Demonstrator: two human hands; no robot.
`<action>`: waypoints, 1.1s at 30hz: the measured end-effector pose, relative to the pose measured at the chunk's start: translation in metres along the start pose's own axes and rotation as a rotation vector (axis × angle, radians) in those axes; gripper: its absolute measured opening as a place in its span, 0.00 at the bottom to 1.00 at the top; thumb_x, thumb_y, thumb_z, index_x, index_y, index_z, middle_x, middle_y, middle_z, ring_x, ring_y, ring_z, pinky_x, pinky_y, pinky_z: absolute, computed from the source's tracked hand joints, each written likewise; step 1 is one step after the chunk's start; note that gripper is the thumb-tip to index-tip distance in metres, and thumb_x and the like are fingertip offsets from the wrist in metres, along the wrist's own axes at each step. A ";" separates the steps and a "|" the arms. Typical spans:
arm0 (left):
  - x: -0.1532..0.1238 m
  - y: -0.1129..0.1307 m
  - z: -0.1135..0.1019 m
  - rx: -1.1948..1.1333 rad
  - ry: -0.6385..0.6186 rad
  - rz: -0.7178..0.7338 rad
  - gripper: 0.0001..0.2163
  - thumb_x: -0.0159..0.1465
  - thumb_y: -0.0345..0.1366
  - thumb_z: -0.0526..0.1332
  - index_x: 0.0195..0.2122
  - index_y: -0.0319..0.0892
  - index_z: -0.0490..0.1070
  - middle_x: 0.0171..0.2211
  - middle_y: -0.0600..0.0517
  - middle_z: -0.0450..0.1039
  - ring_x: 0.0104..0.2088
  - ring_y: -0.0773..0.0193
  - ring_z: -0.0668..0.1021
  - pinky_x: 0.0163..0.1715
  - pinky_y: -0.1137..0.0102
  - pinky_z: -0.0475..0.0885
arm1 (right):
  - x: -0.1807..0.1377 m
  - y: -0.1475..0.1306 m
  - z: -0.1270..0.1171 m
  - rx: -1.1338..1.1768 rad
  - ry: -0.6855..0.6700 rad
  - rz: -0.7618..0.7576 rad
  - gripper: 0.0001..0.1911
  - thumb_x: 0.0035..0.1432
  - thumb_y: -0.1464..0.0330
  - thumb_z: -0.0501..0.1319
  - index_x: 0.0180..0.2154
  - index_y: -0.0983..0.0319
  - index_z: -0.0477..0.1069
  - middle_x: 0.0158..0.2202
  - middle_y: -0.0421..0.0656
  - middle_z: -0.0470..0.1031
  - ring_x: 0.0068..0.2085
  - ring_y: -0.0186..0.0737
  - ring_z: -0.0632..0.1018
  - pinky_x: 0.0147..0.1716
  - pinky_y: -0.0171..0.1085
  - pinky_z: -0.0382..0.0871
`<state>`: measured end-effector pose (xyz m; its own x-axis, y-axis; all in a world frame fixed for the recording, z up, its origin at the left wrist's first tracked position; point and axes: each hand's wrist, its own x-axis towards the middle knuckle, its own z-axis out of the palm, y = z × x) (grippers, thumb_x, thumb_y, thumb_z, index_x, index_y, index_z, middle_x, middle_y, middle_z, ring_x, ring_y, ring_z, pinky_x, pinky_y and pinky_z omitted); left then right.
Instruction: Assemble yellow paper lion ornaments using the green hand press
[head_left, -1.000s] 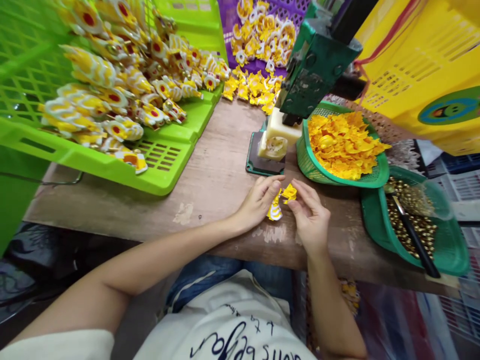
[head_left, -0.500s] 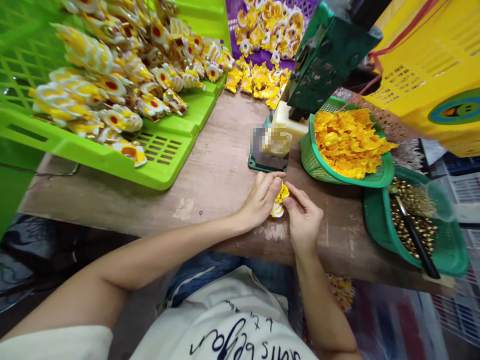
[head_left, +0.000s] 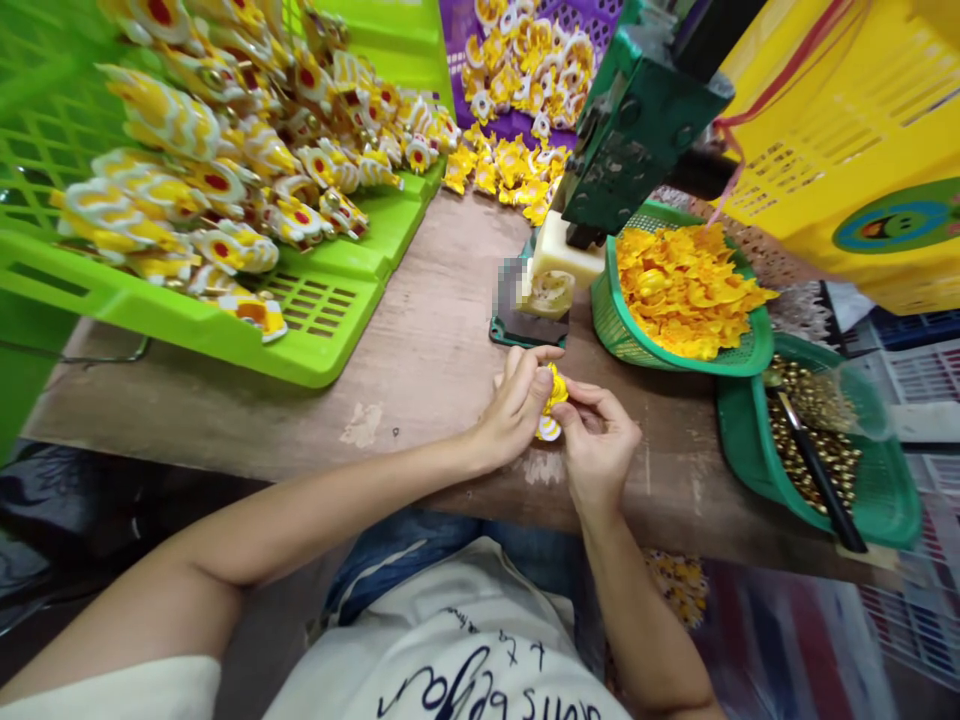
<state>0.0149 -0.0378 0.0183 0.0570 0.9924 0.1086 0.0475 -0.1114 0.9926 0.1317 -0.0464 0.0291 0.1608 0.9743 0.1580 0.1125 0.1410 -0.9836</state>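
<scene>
Between my two hands is a small yellow-and-white striped plastic piece (head_left: 550,428), held just above the front part of the wooden table. My left hand (head_left: 513,412) is closed on its left side, thumb against it and index finger stretched out past it. From the right, my right hand (head_left: 601,436) pinches the piece between thumb and fingers. Fingers cover much of it, so its full shape is hidden. Right beyond my hands stands a green press (head_left: 622,130) with a pale block (head_left: 551,290) over its dark base.
At left a green crate (head_left: 322,365) holds many yellow-white figures. Loose yellow parts (head_left: 510,165) lie before a purple basket (head_left: 600,20). On the right are a green basket (head_left: 622,325) of yellow pieces and a green tub (head_left: 739,440) of gold beads with a black-handled tool (head_left: 821,475).
The view has shifted slightly. Both hands stay on the striped piece at the same spot, with the right fingers a little changed in their grip on it.
</scene>
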 end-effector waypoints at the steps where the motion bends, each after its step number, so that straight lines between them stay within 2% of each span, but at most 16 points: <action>1: 0.001 -0.001 -0.001 0.018 0.000 0.005 0.24 0.72 0.52 0.41 0.57 0.43 0.64 0.51 0.44 0.63 0.54 0.54 0.69 0.57 0.57 0.62 | 0.001 0.000 0.000 -0.002 -0.019 -0.003 0.08 0.50 0.66 0.70 0.33 0.62 0.76 0.38 0.46 0.81 0.41 0.43 0.82 0.44 0.40 0.79; 6: 0.009 -0.006 -0.006 0.066 -0.070 -0.045 0.24 0.71 0.52 0.42 0.59 0.44 0.62 0.53 0.44 0.62 0.57 0.53 0.67 0.61 0.53 0.59 | 0.015 0.004 -0.008 0.005 -0.109 0.055 0.09 0.51 0.66 0.70 0.36 0.62 0.78 0.38 0.44 0.82 0.39 0.41 0.82 0.42 0.39 0.78; 10: 0.020 -0.010 -0.010 -0.133 -0.228 -0.173 0.26 0.66 0.52 0.54 0.61 0.46 0.62 0.53 0.46 0.63 0.58 0.53 0.68 0.59 0.57 0.64 | 0.029 0.009 -0.019 0.105 -0.141 0.205 0.15 0.46 0.63 0.73 0.37 0.62 0.78 0.36 0.43 0.82 0.36 0.39 0.81 0.38 0.37 0.77; 13: 0.026 -0.011 -0.011 -0.315 -0.291 -0.232 0.26 0.60 0.52 0.63 0.56 0.44 0.70 0.45 0.49 0.70 0.48 0.57 0.74 0.50 0.62 0.69 | 0.032 0.011 -0.022 0.213 -0.080 0.279 0.17 0.43 0.61 0.75 0.35 0.62 0.77 0.33 0.41 0.80 0.32 0.36 0.79 0.34 0.34 0.75; 16: 0.029 -0.006 -0.012 -0.398 -0.321 -0.296 0.22 0.58 0.52 0.66 0.45 0.39 0.74 0.37 0.50 0.73 0.37 0.63 0.75 0.41 0.68 0.70 | 0.028 0.009 -0.021 0.350 -0.018 0.343 0.18 0.45 0.57 0.74 0.32 0.63 0.76 0.30 0.40 0.79 0.30 0.34 0.78 0.31 0.33 0.74; 20: 0.031 0.002 -0.015 -0.337 -0.217 -0.324 0.21 0.56 0.53 0.67 0.36 0.38 0.71 0.31 0.53 0.72 0.30 0.68 0.73 0.32 0.72 0.67 | 0.012 -0.001 -0.022 0.531 -0.109 0.457 0.20 0.55 0.53 0.66 0.38 0.64 0.76 0.37 0.44 0.80 0.35 0.37 0.80 0.34 0.36 0.76; 24: 0.035 0.002 -0.017 -0.160 -0.098 -0.317 0.20 0.55 0.52 0.68 0.29 0.39 0.67 0.26 0.54 0.69 0.26 0.70 0.70 0.28 0.73 0.64 | -0.004 -0.009 -0.022 0.630 -0.232 0.591 0.18 0.54 0.61 0.67 0.46 0.61 0.74 0.41 0.45 0.81 0.36 0.40 0.81 0.31 0.37 0.76; 28: 0.036 -0.001 -0.017 -0.078 -0.071 -0.285 0.20 0.57 0.52 0.67 0.26 0.41 0.63 0.23 0.55 0.68 0.24 0.70 0.70 0.24 0.73 0.62 | -0.007 -0.003 -0.019 0.757 -0.227 0.737 0.13 0.56 0.67 0.63 0.43 0.62 0.74 0.41 0.45 0.80 0.37 0.40 0.81 0.31 0.34 0.73; 33: 0.037 0.005 -0.021 -0.185 -0.038 -0.305 0.19 0.66 0.52 0.56 0.27 0.42 0.64 0.18 0.57 0.62 0.16 0.71 0.65 0.17 0.74 0.56 | -0.001 0.002 -0.021 0.855 -0.206 0.835 0.10 0.57 0.65 0.59 0.39 0.62 0.74 0.38 0.44 0.80 0.36 0.41 0.80 0.30 0.35 0.72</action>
<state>-0.0033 -0.0004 0.0288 0.1057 0.9756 -0.1923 -0.1132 0.2040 0.9724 0.1529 -0.0507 0.0288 -0.2929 0.8196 -0.4924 -0.6479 -0.5489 -0.5281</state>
